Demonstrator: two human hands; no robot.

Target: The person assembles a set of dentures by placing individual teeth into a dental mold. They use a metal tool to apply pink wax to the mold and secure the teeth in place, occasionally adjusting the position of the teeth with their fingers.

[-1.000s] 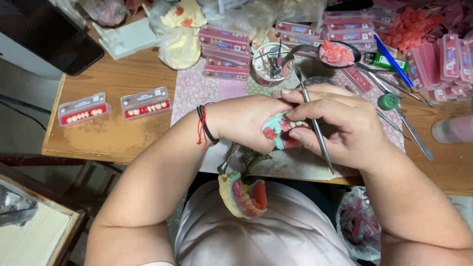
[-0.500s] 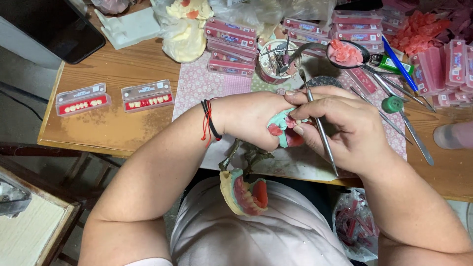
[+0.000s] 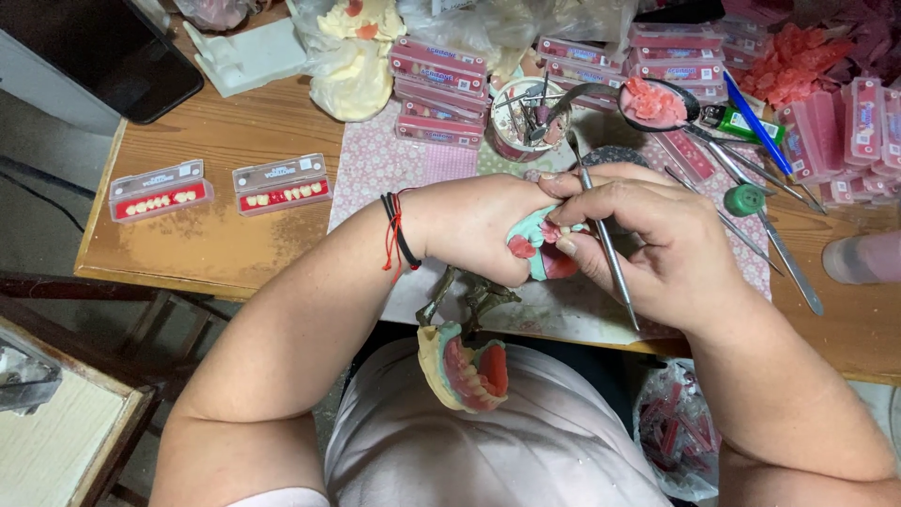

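Two flat tooth cards [image 3: 221, 188] sit well off to the left of the fingers on the wooden table [image 3: 235, 239]. The left hand [image 3: 479, 225] is curled tight around a teal-and-pink denture base [image 3: 537, 246]. Right up against it, the right hand [image 3: 648, 239] pinches a thin metal tool [image 3: 605, 246] and touches the base too. Below the fingers there's a plaster jaw model [image 3: 465, 361].

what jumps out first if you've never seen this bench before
The two hands meeting mid-frame: the left hand cradles a teal and pink denture model while the right hand holds a thin metal tool. Below, a second denture cast hangs at the table edge.
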